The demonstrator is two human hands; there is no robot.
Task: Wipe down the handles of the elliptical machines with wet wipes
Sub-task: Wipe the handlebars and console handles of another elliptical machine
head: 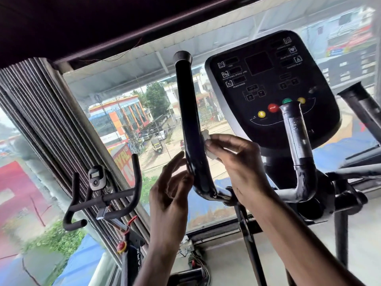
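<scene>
By window [123,79], street below: black handle [187,104].
Right hand [233,159] pinches wipe [206,135] against it; left hand [169,195] loose-fingered, holds nothing.

Grey floor [367,254], wire tangle [199,263]

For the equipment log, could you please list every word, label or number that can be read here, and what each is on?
"STOP": red button on the console.
"ROTATIONAL SPEED": console, left column of labels.
"RESISTANCE": console, just below that.
Too small or blurred to read: the console's other labels, the yellow lettering on the red banner outside the window, and the lettering on the exercise bike.
</scene>
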